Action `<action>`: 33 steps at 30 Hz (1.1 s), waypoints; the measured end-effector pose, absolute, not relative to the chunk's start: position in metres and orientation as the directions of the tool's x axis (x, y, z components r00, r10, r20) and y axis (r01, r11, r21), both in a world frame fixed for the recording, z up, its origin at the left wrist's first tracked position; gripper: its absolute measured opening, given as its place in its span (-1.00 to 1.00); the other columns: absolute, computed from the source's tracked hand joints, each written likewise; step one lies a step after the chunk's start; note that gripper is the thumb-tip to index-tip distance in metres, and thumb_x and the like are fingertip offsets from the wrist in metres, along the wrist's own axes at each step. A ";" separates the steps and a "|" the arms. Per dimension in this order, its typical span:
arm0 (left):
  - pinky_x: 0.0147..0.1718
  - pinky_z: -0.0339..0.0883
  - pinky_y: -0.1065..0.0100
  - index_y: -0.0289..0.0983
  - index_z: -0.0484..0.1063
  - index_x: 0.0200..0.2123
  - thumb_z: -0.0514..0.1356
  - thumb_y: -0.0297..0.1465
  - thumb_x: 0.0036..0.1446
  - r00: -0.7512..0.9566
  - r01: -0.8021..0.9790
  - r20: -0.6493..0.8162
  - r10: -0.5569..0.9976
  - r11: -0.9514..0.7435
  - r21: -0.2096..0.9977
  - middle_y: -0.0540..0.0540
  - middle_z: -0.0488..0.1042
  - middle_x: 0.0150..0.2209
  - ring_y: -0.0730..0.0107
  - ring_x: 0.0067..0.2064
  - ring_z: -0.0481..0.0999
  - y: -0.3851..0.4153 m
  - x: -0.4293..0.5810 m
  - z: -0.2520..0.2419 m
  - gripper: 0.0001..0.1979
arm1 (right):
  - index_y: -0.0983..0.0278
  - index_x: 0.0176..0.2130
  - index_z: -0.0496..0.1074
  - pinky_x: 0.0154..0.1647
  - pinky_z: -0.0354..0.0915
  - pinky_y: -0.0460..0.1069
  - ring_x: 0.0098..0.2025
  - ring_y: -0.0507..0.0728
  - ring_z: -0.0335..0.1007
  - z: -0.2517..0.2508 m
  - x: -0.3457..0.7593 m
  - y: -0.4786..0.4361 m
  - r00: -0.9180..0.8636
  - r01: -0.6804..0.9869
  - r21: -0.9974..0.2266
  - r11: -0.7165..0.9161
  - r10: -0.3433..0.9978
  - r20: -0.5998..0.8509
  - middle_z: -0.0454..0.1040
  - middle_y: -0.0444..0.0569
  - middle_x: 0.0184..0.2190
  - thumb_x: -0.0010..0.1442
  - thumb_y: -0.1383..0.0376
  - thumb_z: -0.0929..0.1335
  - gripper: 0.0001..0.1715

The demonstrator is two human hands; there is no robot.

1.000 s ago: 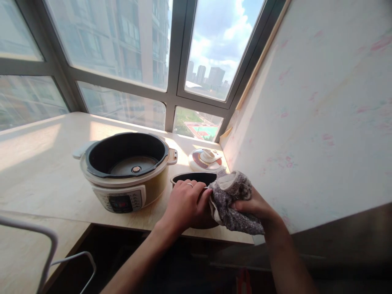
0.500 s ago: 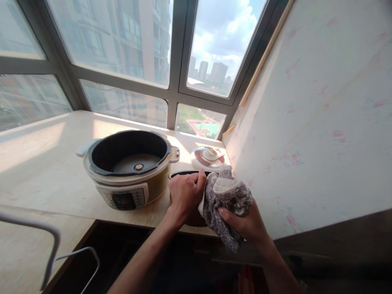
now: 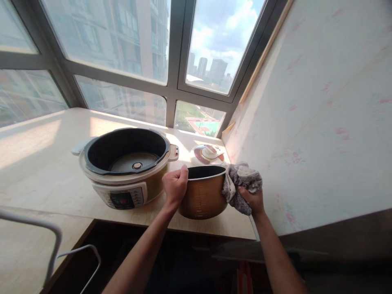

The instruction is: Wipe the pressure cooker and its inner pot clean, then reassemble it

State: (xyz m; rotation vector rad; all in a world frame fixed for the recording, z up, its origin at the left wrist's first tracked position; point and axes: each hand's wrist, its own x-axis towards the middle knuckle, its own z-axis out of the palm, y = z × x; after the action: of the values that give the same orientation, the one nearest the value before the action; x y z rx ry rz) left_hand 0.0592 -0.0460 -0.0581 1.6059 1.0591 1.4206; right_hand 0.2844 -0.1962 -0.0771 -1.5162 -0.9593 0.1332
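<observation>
A golden-brown inner pot (image 3: 202, 196) with a dark inside stands near the counter's front edge. My left hand (image 3: 175, 185) is closed over its left rim, thumb up. In my right hand (image 3: 253, 199) is a bunched grey and white cloth (image 3: 243, 179), which touches the pot's right rim and side. To the left sits the pressure cooker body (image 3: 122, 175), lidless, with a dark hollow and a control panel in front. Behind the pot lies the cooker lid (image 3: 210, 154), with a pale knob on top.
The pale counter (image 3: 36, 171) runs along the windows. A flowered wall (image 3: 321, 122) closes off the right side. At the lower left, a white metal rail (image 3: 55, 241) rises by a dark gap below the counter.
My right hand and the cloth have moved right, from in front of the pot to its right side. The pot's front now shows. My left hand has shifted slightly left on the rim.
</observation>
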 end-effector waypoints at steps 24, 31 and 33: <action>-0.33 0.30 0.34 -0.17 0.07 -0.77 0.15 -0.11 0.11 0.217 -0.463 0.107 0.970 0.006 0.886 0.07 0.12 -0.74 0.49 -0.60 0.16 -0.014 0.073 -0.114 -0.49 | 0.23 -0.01 0.53 0.11 0.40 0.21 0.01 0.34 0.53 -0.008 0.270 -0.197 0.200 0.235 -0.963 0.136 0.962 0.185 0.62 0.06 -0.10 -0.13 0.13 0.60 -0.32; -0.22 0.32 0.26 -0.19 0.32 -0.64 -0.11 -0.11 0.32 0.255 -0.213 0.291 0.922 -0.240 0.947 -0.08 0.41 -0.55 0.30 -0.41 0.41 -0.020 0.044 -0.116 -0.45 | 0.27 0.00 0.53 -0.02 0.45 0.14 -0.09 0.30 0.55 0.002 0.242 -0.195 0.122 0.276 -0.952 0.135 0.977 0.174 0.62 0.04 -0.15 -0.06 0.19 0.57 -0.39; -0.33 0.24 0.26 -0.19 0.30 -0.59 -0.13 -0.16 0.36 0.247 -0.059 0.412 0.877 -0.411 0.910 -0.07 0.37 -0.55 0.30 -0.43 0.37 -0.033 0.035 -0.103 -0.49 | 0.27 0.00 0.53 -0.03 0.46 0.13 -0.10 0.29 0.55 0.005 0.234 -0.196 0.115 0.267 -0.954 0.138 0.978 0.173 0.62 0.03 -0.17 -0.05 0.22 0.56 -0.41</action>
State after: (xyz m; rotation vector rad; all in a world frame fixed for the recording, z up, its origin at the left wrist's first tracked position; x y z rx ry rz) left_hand 0.0351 -0.0327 -0.1028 1.6202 0.7759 1.3091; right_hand 0.2339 -0.1957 0.0046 -1.3359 -1.3605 0.8564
